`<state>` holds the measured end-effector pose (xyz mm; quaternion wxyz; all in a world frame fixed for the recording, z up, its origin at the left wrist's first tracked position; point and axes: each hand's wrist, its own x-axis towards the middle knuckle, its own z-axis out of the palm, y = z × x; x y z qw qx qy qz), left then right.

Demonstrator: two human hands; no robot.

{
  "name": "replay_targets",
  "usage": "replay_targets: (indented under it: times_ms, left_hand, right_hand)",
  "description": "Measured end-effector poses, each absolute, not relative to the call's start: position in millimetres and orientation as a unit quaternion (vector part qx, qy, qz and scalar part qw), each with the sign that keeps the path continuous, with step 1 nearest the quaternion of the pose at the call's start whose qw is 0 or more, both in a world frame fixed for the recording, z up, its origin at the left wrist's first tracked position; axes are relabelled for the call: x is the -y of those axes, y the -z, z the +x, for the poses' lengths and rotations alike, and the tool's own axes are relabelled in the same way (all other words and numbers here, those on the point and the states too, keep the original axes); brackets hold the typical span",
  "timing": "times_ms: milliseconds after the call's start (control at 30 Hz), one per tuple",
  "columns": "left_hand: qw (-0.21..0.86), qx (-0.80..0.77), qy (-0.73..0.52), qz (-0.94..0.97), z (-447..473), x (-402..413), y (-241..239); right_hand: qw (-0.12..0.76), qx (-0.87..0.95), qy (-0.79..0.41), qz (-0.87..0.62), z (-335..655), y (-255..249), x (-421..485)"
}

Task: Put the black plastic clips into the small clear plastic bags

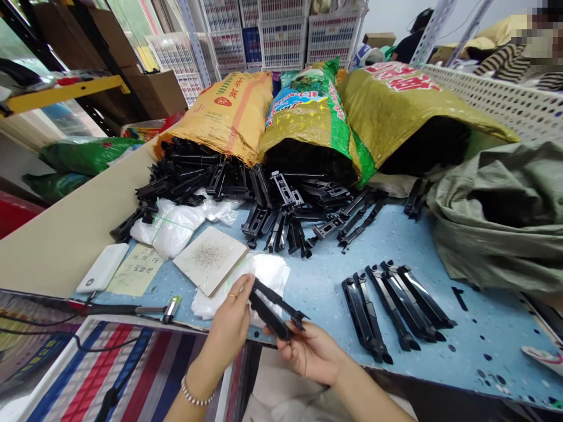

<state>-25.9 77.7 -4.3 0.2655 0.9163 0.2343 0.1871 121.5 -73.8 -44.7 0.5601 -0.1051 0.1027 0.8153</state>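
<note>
- Between our two hands, by the front edge of the blue table (316,287), we have one black clip (269,316).
- It lies on a slant: its long side goes from up by our left hand to down by our right hand. Its two bars meet near the left and spread apart toward the right.
- With our left hand (233,316) we pinch the top end, thumb and fingers closed on it.
- With our right hand (312,351) we hold the low end, fingers bent and pressed on it. Both hands touch the clip, so we cannot call one nearer.
- Just past the clip we see white sheets (268,269), with a flat board (211,258) beside them.
- Off to the right is a row of clips (396,310), slanted much like ours and nearer our right hand.
- Farther back, a big pile of clips (285,193) sits at the mouths of an orange sack (233,111) and a green sack (308,111).
- Left of our left hand, a small hammer (170,309) lies near the table edge.
</note>
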Motion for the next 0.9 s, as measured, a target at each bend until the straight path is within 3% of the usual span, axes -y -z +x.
replay_targets:
  times_ms: [267,433,600,733,900]
  left_hand:
    - [0.298,-0.343,-0.222,0.863,-30,-80,8]
    - [0.282,-0.318,-0.222,0.878,-17,-76,4]
    - [0.21,-0.228,-0.223,0.924,-15,-42,-9]
    - [0.217,-0.152,-0.191,0.945,-24,-24,-17]
    - [0.226,-0.24,-0.245,0.912,-34,-39,-14]
  right_hand:
    - [0.608,-0.041,-0.778,-0.152,132,42,110]
    - [0.601,-0.041,-0.779,-0.174,123,42,125]
    - [0.574,-0.082,-0.81,-0.086,127,47,105]
    - [0.569,-0.08,-0.816,-0.065,129,47,94]
    - [0.615,-0.041,-0.786,-0.055,119,31,98]
